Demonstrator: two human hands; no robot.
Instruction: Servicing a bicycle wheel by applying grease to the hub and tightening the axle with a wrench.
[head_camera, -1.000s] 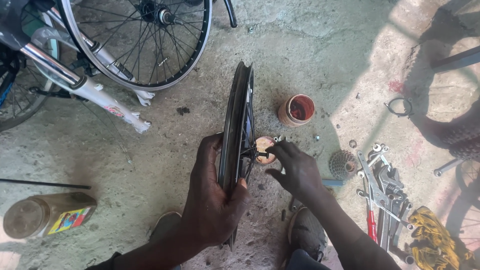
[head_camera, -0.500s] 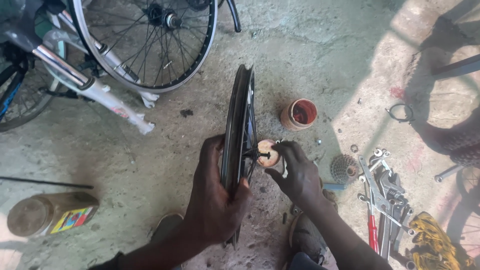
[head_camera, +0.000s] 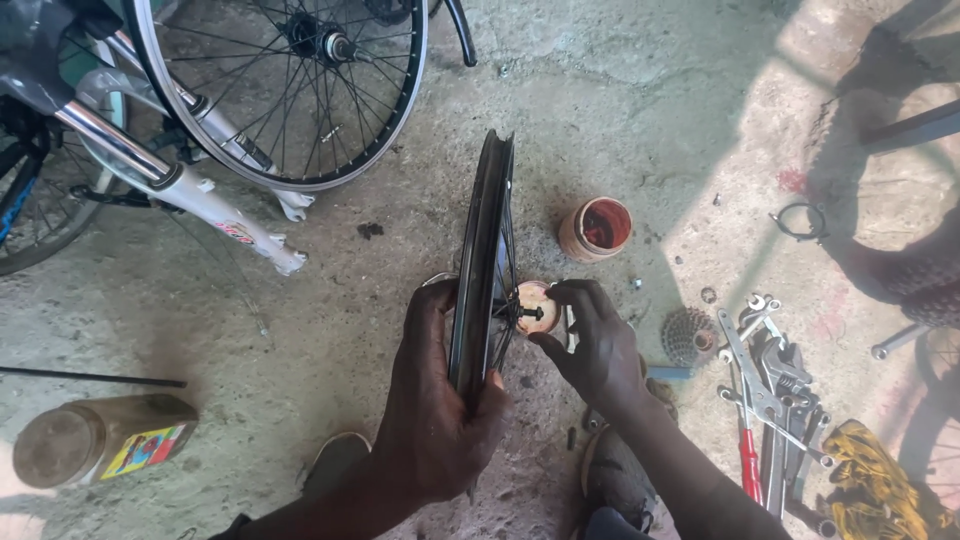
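A left hand (head_camera: 435, 420) grips an upright bicycle wheel (head_camera: 482, 270) on the concrete floor (head_camera: 640, 90) while right hand (head_camera: 592, 345) fingers pinch its axle (head_camera: 530, 312), work unfinished, with tools (head_camera: 770, 390) lying nearby.

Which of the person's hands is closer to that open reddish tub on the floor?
Right. The right hand works at the wheel's hub just below the tub; the left hand grips the rim farther away.
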